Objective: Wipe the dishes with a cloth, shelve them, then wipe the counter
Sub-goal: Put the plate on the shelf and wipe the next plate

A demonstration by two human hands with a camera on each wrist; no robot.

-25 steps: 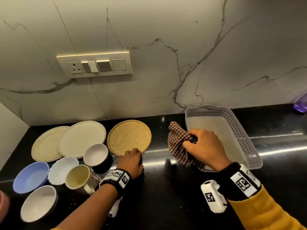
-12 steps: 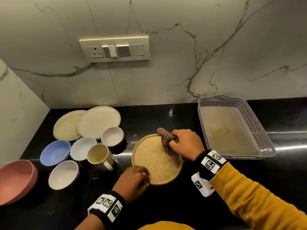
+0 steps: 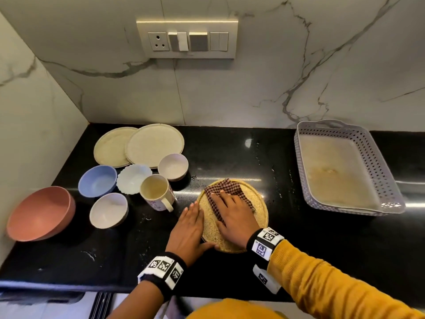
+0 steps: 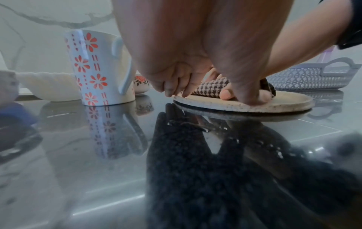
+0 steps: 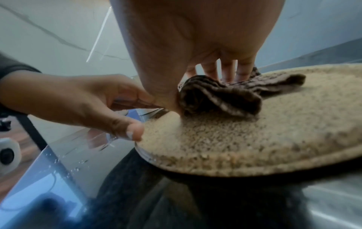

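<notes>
A speckled tan plate (image 3: 257,210) lies flat on the black counter (image 3: 322,245), near its front edge. A brown checked cloth (image 3: 226,188) is spread on the plate's far half. My right hand (image 3: 232,215) lies on the cloth with straight fingers and presses it down; the right wrist view shows the cloth (image 5: 221,97) folded under that hand (image 5: 195,38). My left hand (image 3: 192,223) rests against the plate's left rim, fingers straight, thumb along the near rim. In the left wrist view its fingertips (image 4: 176,93) touch the plate (image 4: 254,103).
Left of the plate stand a flowered mug (image 3: 156,191), several bowls, among them a blue one (image 3: 97,180) and a large pink one (image 3: 40,212), and two cream plates (image 3: 142,148). A grey perforated basket (image 3: 391,180) sits at the right. Water drops dot the counter.
The tan plate has come from the back of the counter to the front. My right hand carried the bunched cloth from the basket onto it and now lies flat. My left hand flattened along the rim.
</notes>
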